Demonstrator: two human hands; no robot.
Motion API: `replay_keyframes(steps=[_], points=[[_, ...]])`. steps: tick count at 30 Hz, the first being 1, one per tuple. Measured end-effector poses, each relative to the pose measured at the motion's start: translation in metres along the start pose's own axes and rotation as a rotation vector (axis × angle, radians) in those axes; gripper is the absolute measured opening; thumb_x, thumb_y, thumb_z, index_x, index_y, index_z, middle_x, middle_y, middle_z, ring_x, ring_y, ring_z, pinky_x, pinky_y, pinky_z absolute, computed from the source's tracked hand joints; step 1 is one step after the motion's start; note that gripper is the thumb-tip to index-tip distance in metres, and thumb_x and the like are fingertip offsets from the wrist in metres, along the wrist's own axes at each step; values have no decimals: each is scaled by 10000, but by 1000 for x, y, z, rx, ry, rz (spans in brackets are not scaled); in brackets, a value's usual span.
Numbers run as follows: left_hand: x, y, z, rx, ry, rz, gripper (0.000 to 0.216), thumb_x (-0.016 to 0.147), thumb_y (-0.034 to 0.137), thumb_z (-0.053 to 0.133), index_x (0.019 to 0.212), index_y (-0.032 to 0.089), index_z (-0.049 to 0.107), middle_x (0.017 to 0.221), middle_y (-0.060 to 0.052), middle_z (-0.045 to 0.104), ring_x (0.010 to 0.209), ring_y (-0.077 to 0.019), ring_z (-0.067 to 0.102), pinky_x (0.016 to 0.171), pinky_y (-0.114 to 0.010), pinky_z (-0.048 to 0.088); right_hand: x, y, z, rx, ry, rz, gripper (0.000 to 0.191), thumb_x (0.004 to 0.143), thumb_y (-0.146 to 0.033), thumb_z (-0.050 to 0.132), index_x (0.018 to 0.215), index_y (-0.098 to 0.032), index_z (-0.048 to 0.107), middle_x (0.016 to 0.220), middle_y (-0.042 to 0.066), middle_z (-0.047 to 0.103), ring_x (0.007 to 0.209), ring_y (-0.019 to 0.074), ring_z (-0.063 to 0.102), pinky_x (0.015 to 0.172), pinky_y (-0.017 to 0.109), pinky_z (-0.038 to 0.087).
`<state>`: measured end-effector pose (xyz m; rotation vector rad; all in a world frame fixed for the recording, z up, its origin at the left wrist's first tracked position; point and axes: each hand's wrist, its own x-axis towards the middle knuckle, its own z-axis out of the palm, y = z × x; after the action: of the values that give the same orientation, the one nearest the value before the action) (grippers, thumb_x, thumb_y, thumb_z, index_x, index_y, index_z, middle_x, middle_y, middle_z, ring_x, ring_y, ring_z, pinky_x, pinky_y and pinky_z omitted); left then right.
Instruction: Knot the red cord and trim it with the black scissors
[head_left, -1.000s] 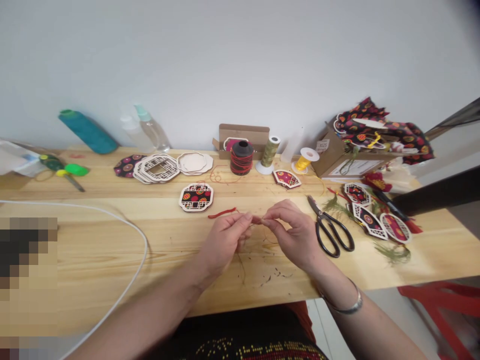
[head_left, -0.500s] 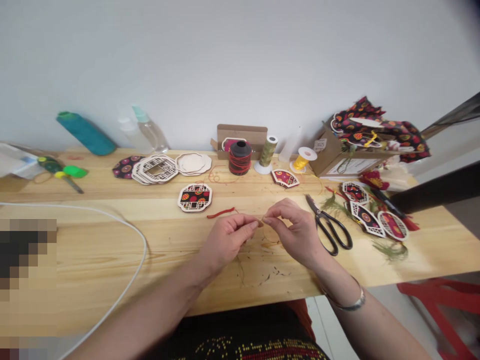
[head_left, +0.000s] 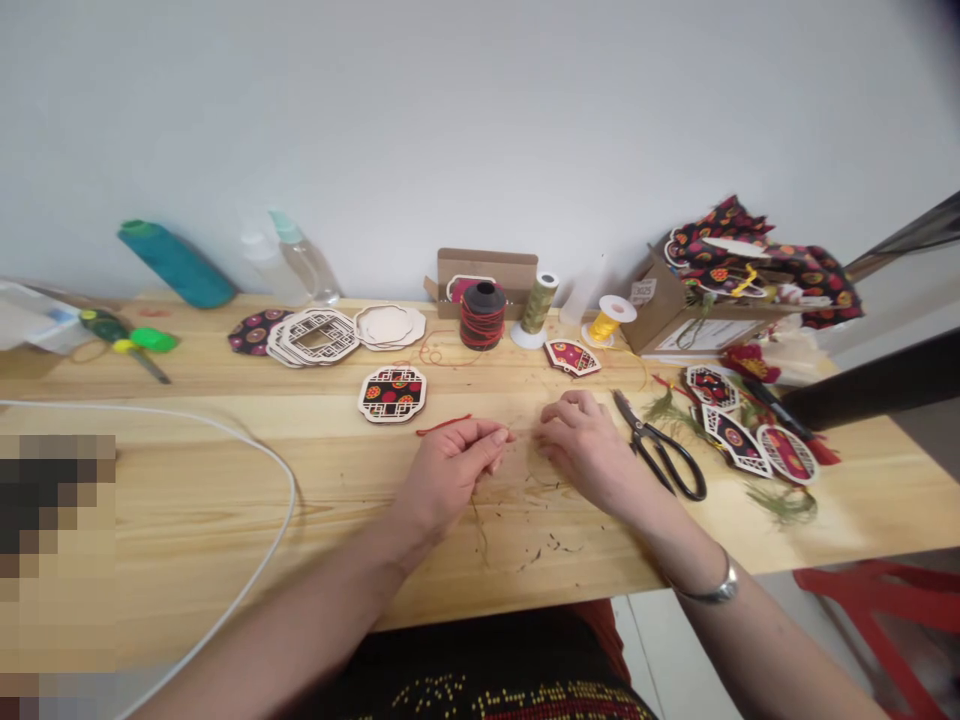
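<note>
My left hand (head_left: 450, 470) and my right hand (head_left: 581, 447) rest low on the wooden table (head_left: 225, 500), fingertips facing each other a short gap apart. Both are closed in a pinch on a thin thread (head_left: 523, 435) stretched between them. A short red cord (head_left: 444, 425) lies just beyond my left hand. Thread scraps (head_left: 551, 545) litter the wood in front of me. Black scissors (head_left: 660, 455) lie right beside my right hand.
A patterned wooden ornament (head_left: 392, 392) lies beyond the hands. Wooden frames (head_left: 319, 336), thread spools (head_left: 482, 314), a yellow spool (head_left: 609, 318) and bottles (head_left: 300, 260) line the back. A cardboard box (head_left: 675, 315) with fabric and finished ornaments (head_left: 739, 435) sit right. A white cable (head_left: 247, 440) curves left.
Both hands have dropped from just above the table down onto it. The fingertips have drawn slightly apart and my right hand has turned knuckles-up.
</note>
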<state>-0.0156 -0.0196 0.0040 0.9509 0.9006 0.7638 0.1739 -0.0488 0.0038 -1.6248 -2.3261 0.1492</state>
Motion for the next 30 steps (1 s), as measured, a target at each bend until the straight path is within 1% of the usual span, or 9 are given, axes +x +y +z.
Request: replay_keyframes(steps=[4,6,11,13,16,19,21,26,30], points=[[1,-1,0,-21,27,-16,212,718,332,698,758,125,682,517,33,519,431,-33,340,393,-173,192,5,2,6,68,23,19,130,796,-101,595,696,-172,638,888,71,643,936,238,450,817,387,408],[2,-1,1,-37,46,-15,215,697,329,713,732,118,682,535,18,552,425,-30,344,386,-171,195,6,2,6,145,83,60,138,791,-89,582,691,-171,631,849,67,652,910,227,482,811,378,418],[3,2,2,-97,107,-40,199,678,288,723,730,101,680,643,-42,664,391,-9,301,373,-168,193,11,-8,0,383,415,436,108,797,-233,602,713,-182,647,697,26,671,668,177,576,658,317,445],[3,3,3,-129,115,-59,195,683,278,717,732,95,670,702,-77,697,385,-3,281,371,-166,177,14,-18,-2,387,537,488,135,806,-273,597,713,-188,643,669,13,674,611,162,581,611,296,435],[3,5,3,-213,106,-104,197,675,269,725,725,94,650,730,-98,709,379,7,243,373,-162,152,14,-35,-2,217,653,303,125,830,-223,572,720,-183,615,694,24,678,664,163,600,654,301,428],[3,4,1,-291,90,-141,201,642,249,754,706,89,649,638,-52,665,387,9,234,377,-156,142,11,-51,5,26,589,74,133,843,-165,558,713,-172,587,696,33,666,697,168,594,691,329,395],[3,4,0,-319,82,-145,211,631,247,765,714,83,661,597,-25,627,396,8,245,380,-150,143,8,-58,11,-43,534,-10,141,847,-136,555,712,-168,581,690,27,658,701,162,591,696,335,373],[2,4,-2,-322,71,-129,203,678,256,739,746,78,671,740,-94,693,400,21,248,383,-140,151,2,-62,18,-86,480,-62,143,833,-79,549,722,-163,581,690,16,650,706,152,581,709,337,350],[3,4,-2,-327,74,-115,191,683,255,734,734,79,678,747,-105,703,395,22,241,382,-139,155,0,-62,19,-94,462,-67,165,835,-82,539,696,-164,574,659,16,633,690,154,559,705,337,338]])
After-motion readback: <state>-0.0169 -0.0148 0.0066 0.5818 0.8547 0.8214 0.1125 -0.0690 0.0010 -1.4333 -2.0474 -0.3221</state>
